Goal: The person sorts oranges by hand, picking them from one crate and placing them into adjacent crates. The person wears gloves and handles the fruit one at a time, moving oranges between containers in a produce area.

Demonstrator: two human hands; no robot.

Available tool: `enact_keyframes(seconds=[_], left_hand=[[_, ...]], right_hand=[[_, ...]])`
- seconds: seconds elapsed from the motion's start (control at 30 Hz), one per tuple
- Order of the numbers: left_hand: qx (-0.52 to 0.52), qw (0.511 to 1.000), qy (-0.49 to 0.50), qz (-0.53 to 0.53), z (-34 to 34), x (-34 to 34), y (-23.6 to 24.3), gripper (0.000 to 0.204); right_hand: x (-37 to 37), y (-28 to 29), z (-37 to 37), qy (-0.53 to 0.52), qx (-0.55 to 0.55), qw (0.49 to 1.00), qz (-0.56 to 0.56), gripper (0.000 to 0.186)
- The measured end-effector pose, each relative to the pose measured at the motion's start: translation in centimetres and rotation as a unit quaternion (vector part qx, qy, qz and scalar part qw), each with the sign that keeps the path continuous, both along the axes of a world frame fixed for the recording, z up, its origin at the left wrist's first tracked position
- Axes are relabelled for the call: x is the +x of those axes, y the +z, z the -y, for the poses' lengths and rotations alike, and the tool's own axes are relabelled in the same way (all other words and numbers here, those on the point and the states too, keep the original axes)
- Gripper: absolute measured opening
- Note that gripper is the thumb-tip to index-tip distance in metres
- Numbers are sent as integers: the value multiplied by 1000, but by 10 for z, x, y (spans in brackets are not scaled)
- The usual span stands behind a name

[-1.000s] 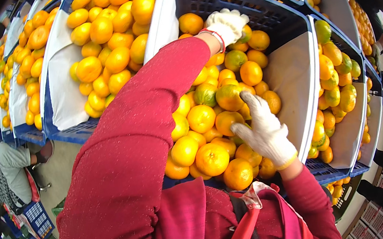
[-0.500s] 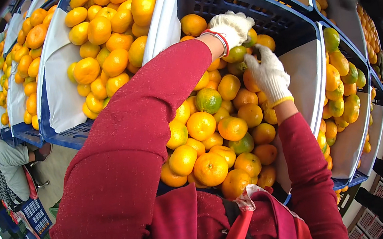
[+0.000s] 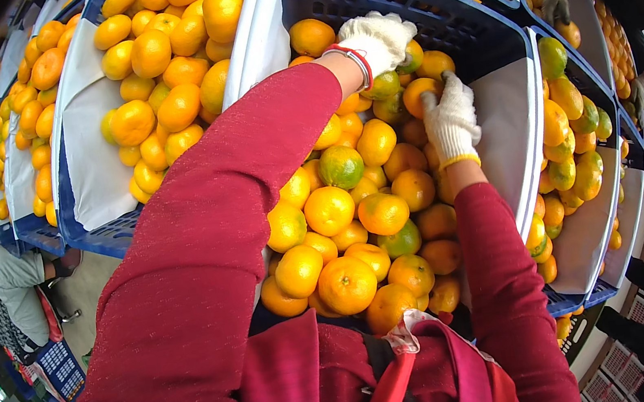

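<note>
Both my hands wear white knitted gloves and reach into a blue plastic crate point(image 3: 478, 23) lined with white sheet. Loose mandarins point(image 3: 348, 284) fill its near and middle part, mostly orange, with a greenish one point(image 3: 341, 167) among them. My left hand point(image 3: 378, 43) is bent down over the fruit near the far side, its fingers curled; whatever lies beneath them is hidden. Close by on the right, my right hand point(image 3: 455, 121) has its thumb and fingers closed on an orange mandarin point(image 3: 417, 95) at the top of the pile.
More lined crates of mandarins stand close on the left point(image 3: 99, 166), behind, and on the right point(image 3: 590, 237). At the upper right, another person's gloved hand point(image 3: 555, 2) is over a crate with a mandarin. A seated person point(image 3: 13, 285) is at far left.
My right hand has closed on an orange mandarin. My left hand stays curled in nearly the same place. The other person's hand at the upper right has come lower, with a mandarin by it.
</note>
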State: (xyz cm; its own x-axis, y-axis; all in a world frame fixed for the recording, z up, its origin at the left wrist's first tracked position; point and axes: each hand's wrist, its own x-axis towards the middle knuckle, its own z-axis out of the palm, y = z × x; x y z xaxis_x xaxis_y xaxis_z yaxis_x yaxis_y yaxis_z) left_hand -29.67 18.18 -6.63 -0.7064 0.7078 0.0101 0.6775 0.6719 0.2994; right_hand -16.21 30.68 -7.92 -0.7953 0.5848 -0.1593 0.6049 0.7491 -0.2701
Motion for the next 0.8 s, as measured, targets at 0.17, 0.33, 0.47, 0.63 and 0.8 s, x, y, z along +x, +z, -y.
enact_keyframes(seconds=[0.17,0.33,0.47,0.63,0.8], left_hand=[[-2,1000,3,-21,4,-1,-8,39],[-1,999,-7,-53,-5,-4,-13,36],[-13,1000,-13,-22,-8,-3,-9,39],[-1,1000,19,-22,-3,-7,-18,39],[-18,1000,-2,-22,2,-3,-6,37]], right_hand=[[-16,-1,10,25,-3,999,46,57],[-19,-44,-7,120,73,990,-29,53],[-19,-34,-14,131,48,990,-1,58],[44,71,38,378,-117,916,-67,50],[127,126,88,561,-311,766,42,69]])
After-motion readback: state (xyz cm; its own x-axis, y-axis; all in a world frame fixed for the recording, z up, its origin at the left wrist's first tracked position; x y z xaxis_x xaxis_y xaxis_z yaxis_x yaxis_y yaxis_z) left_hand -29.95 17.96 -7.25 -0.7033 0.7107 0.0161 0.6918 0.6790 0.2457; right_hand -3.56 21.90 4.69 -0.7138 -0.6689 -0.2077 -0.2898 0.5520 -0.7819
